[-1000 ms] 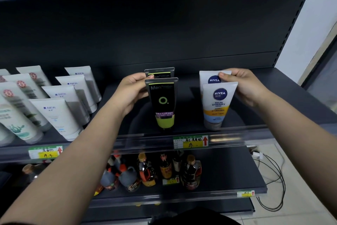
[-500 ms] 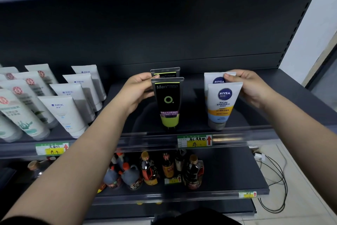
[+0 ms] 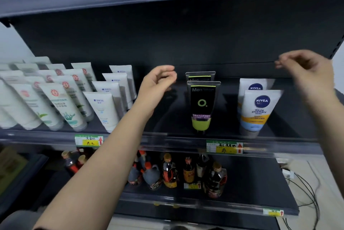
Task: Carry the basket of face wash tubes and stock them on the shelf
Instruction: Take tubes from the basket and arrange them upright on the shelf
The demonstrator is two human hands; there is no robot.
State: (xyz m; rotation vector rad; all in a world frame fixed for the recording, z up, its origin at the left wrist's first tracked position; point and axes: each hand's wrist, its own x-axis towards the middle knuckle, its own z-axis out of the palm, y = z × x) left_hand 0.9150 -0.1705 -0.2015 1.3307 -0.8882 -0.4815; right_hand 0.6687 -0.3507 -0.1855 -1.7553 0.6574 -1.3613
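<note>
On shelf (image 3: pixel 167 136), toward right end near front lip: two black-green men's face wash tubes (image 3: pixel 202 105) standing cap-down, one behind other; two Nivea tubes (image 3: pixel 257 110) just beside to right, same file, labels outward for shoppers. Left hand (image 3: pixel 157 82) and right hand (image 3: pixel 307 73) raised clear of tubes, fingers loosely curled, holding nothing. White tube rows (image 3: pixel 61 99) fill left end. Basket not visible. Sauce bottles (image 3: pixel 169 172) on shelf below.

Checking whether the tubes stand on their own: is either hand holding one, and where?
Nothing is held: the left hand and right hand hang loosely curled, clear of the tubes.
</note>
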